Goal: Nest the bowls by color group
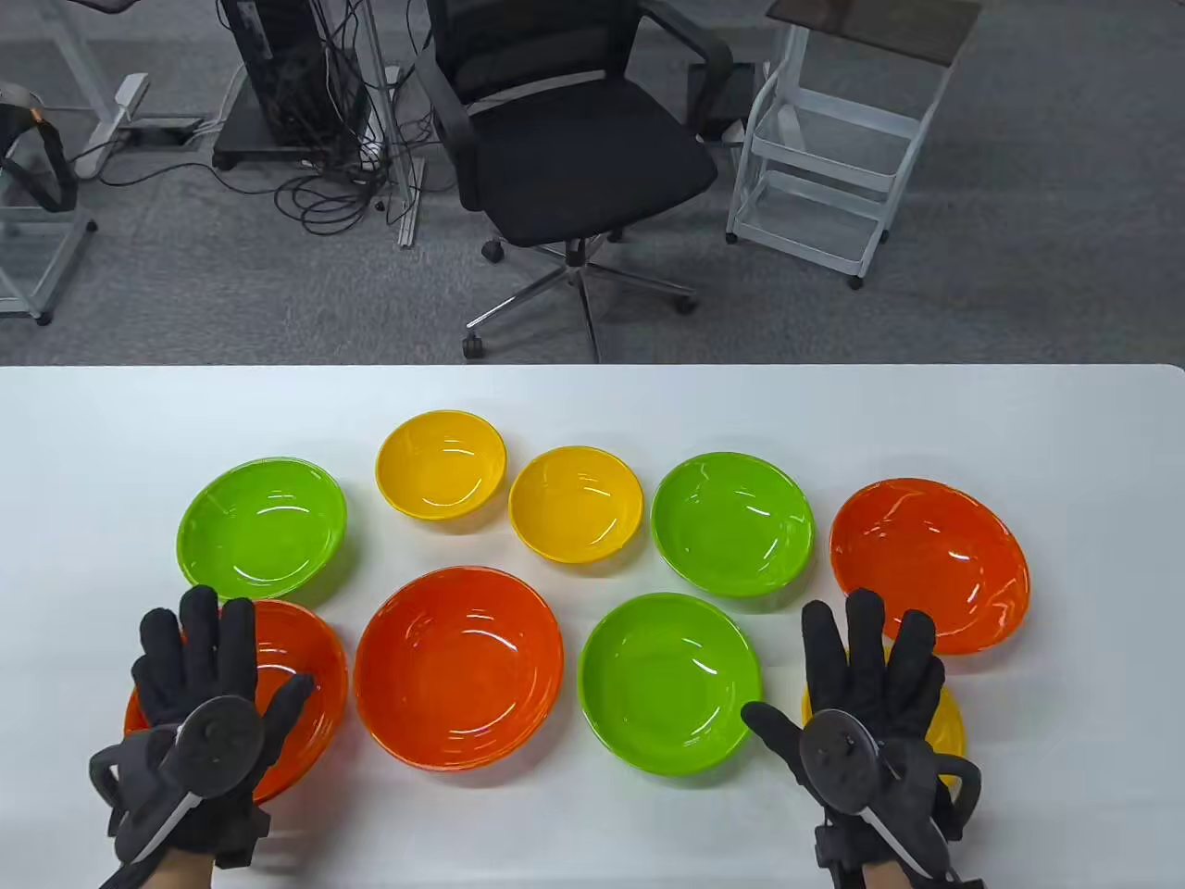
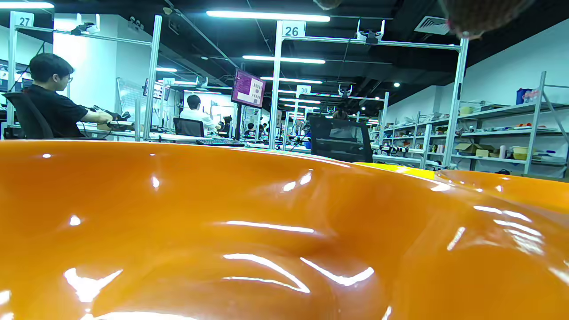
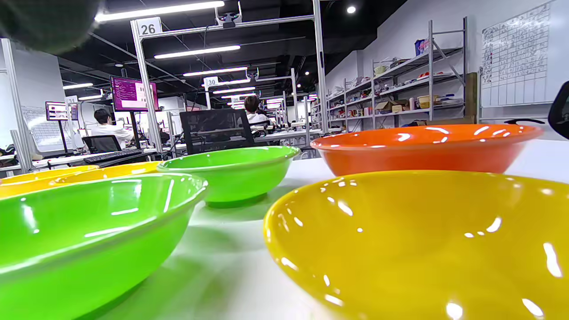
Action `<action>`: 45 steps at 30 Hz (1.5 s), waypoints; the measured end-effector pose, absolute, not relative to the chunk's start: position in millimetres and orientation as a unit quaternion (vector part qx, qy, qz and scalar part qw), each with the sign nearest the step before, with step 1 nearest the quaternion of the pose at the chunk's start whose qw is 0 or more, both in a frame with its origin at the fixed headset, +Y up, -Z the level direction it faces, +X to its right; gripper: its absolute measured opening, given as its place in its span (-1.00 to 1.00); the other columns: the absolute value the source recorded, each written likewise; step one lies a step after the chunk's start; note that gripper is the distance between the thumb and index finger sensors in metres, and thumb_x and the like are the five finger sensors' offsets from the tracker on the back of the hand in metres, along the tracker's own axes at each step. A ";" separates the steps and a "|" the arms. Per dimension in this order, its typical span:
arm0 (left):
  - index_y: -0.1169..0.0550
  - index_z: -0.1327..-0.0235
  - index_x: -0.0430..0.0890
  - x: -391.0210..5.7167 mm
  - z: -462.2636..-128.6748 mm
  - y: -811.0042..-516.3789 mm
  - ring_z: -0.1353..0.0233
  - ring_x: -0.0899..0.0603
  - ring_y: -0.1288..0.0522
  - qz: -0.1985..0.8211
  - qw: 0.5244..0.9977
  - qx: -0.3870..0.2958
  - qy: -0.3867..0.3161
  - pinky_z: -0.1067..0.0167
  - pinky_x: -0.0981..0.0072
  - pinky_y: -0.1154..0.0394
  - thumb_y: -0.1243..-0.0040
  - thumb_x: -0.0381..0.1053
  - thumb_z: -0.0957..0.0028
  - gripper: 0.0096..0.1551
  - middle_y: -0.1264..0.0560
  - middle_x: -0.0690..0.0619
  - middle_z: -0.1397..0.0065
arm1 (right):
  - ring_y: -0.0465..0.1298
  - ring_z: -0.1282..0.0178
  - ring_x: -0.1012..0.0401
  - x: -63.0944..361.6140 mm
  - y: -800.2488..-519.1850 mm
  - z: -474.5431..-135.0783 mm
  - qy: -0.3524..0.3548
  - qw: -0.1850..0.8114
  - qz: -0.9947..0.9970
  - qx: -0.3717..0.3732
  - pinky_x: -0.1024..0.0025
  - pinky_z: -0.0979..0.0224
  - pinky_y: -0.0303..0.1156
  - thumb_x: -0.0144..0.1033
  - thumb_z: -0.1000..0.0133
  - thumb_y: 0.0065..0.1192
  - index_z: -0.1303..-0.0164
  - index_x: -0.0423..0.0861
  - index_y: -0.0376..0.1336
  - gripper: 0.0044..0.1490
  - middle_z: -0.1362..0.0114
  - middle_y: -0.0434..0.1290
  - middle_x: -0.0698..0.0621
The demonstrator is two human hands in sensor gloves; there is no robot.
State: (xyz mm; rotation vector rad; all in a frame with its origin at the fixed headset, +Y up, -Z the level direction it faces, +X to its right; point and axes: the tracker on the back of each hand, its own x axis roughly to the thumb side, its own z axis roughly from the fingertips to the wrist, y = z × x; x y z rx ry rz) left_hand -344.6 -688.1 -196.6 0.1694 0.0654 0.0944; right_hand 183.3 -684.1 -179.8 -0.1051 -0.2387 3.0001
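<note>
Nine bowls sit on the white table (image 1: 1018, 417). Three are green (image 1: 262, 528) (image 1: 732, 523) (image 1: 669, 682). Two yellow bowls (image 1: 441, 465) (image 1: 576, 504) stand at the back. A third yellow bowl (image 1: 949, 722) lies under my right hand (image 1: 866, 676) and fills the right wrist view (image 3: 422, 240). Three are orange (image 1: 458, 667) (image 1: 929, 563) (image 1: 305, 657). My left hand (image 1: 208, 667) hovers with spread fingers over the front-left orange bowl, whose inside fills the left wrist view (image 2: 222, 231). Both hands are open and hold nothing.
A black office chair (image 1: 574, 139), a white cart (image 1: 833, 157) and cables stand on the floor beyond the table's far edge. The bowls lie close together, with narrow gaps between them.
</note>
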 end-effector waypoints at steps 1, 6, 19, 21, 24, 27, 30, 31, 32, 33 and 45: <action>0.05 -0.72 -0.08 -344.6 -196.7 -688.2 -0.67 -0.57 0.17 0.049 0.995 0.083 0.031 -0.54 -0.46 0.01 0.06 0.42 -0.05 0.09 0.18 -0.28 -0.79 | -0.51 -0.69 -0.36 182.7 -684.4 -179.9 -0.076 0.064 0.994 -0.034 -0.39 -0.71 -0.29 0.52 0.02 0.04 -0.69 0.17 -0.51 0.35 -0.77 -0.62 -0.06; 0.00 -0.71 -0.10 -344.4 -194.8 -684.0 -0.67 -0.58 0.09 0.058 0.994 0.087 0.024 -0.52 -0.48 -0.04 0.05 0.43 -0.05 0.08 0.08 -0.29 -0.80 | -0.49 -0.69 -0.36 181.1 -685.3 -180.0 -0.072 0.061 0.995 -0.030 -0.40 -0.70 -0.27 0.52 0.01 0.03 -0.70 0.16 -0.46 0.32 -0.78 -0.61 -0.07; -0.06 -0.71 -0.11 -329.8 -187.2 -673.4 -0.67 -0.59 0.03 0.059 0.993 0.101 -0.017 -0.50 -0.50 -0.07 0.05 0.43 -0.04 0.08 -0.03 -0.30 -0.79 | -0.44 -0.71 -0.38 190.8 -682.8 -180.0 -0.083 0.086 0.991 -0.052 -0.40 -0.70 -0.24 0.50 0.01 0.04 -0.72 0.12 -0.43 0.32 -0.80 -0.54 -0.08; -0.06 -0.71 -0.11 -330.4 -187.8 -673.8 -0.67 -0.60 0.03 0.071 0.993 0.093 -0.020 -0.50 -0.50 -0.07 0.05 0.43 -0.04 0.08 -0.03 -0.31 -0.79 | -0.40 -0.72 -0.38 191.6 -683.5 -180.2 -0.080 0.091 0.991 -0.052 -0.40 -0.70 -0.23 0.50 0.00 0.04 -0.73 0.11 -0.42 0.32 -0.81 -0.52 -0.09; -0.05 -0.71 -0.12 -327.5 -187.7 -675.3 -0.67 -0.59 0.03 0.088 0.992 0.079 -0.041 -0.51 -0.49 -0.07 0.05 0.43 -0.04 0.08 -0.02 -0.30 -0.79 | -0.36 -0.73 -0.39 191.4 -683.9 -180.1 -0.080 0.084 0.992 -0.054 -0.41 -0.70 -0.20 0.49 0.00 0.05 -0.73 0.09 -0.39 0.31 -0.82 -0.48 -0.10; -0.05 -0.71 -0.12 -322.2 -184.5 -673.2 -0.67 -0.59 0.03 0.067 0.993 0.090 -0.048 -0.50 -0.49 -0.08 0.04 0.42 -0.04 0.08 -0.01 -0.31 -0.79 | -0.27 -0.76 -0.36 198.6 -677.6 -180.2 -0.099 0.092 0.987 -0.090 -0.40 -0.70 -0.16 0.45 -0.05 0.04 -0.74 0.06 -0.33 0.24 -0.84 -0.34 -0.11; -0.06 -0.71 -0.12 -322.4 -181.2 -671.0 -0.66 -0.59 0.02 0.053 0.992 0.109 -0.046 -0.49 -0.50 -0.09 0.04 0.42 -0.04 0.07 -0.03 -0.31 -0.79 | -0.14 -0.80 -0.33 210.6 -664.5 -189.9 -0.096 0.116 0.976 -0.157 -0.37 -0.72 -0.10 0.40 -0.10 0.06 -0.75 0.05 -0.24 0.17 -0.86 -0.17 -0.07; -0.06 -0.71 -0.13 -322.7 -181.2 -671.0 -0.66 -0.59 0.02 0.056 0.992 0.108 -0.046 -0.49 -0.50 -0.09 0.04 0.42 -0.04 0.08 -0.02 -0.31 -0.79 | -0.09 -0.81 -0.30 213.4 -660.8 -194.1 -0.090 0.125 0.973 -0.172 -0.34 -0.73 -0.07 0.39 -0.11 0.08 -0.75 0.05 -0.21 0.14 -0.86 -0.12 -0.05; -0.06 -0.70 -0.13 -323.6 -181.7 -671.7 -0.66 -0.59 0.02 0.061 0.991 0.106 -0.044 -0.50 -0.50 -0.09 0.04 0.42 -0.04 0.07 -0.02 -0.31 -0.79 | -0.01 -0.79 -0.31 215.7 -657.2 -201.6 -0.081 0.138 0.971 -0.176 -0.33 -0.71 -0.01 0.34 -0.13 0.12 -0.74 0.04 -0.14 0.09 -0.84 -0.04 -0.07; -0.06 -0.70 -0.13 -324.4 -182.5 -672.6 -0.66 -0.59 0.02 0.062 0.992 0.102 -0.042 -0.50 -0.50 -0.09 0.04 0.41 -0.04 0.07 -0.03 -0.31 -0.78 | 0.08 -0.77 -0.29 216.7 -656.1 -213.1 -0.057 0.143 0.971 -0.183 -0.30 -0.70 0.06 0.30 -0.13 0.17 -0.72 0.03 -0.08 0.05 -0.82 0.04 -0.06; -0.05 -0.71 -0.12 -325.7 -185.4 -672.3 -0.66 -0.59 0.07 0.067 0.992 0.096 -0.040 -0.50 -0.49 -0.07 0.05 0.40 -0.06 0.05 0.01 -0.32 -0.79 | -0.01 -0.82 -0.20 213.6 -685.8 -294.5 0.160 -0.008 0.947 -0.277 -0.27 -0.76 -0.08 0.26 -0.12 0.21 -0.73 0.02 -0.08 0.07 -0.82 0.04 -0.05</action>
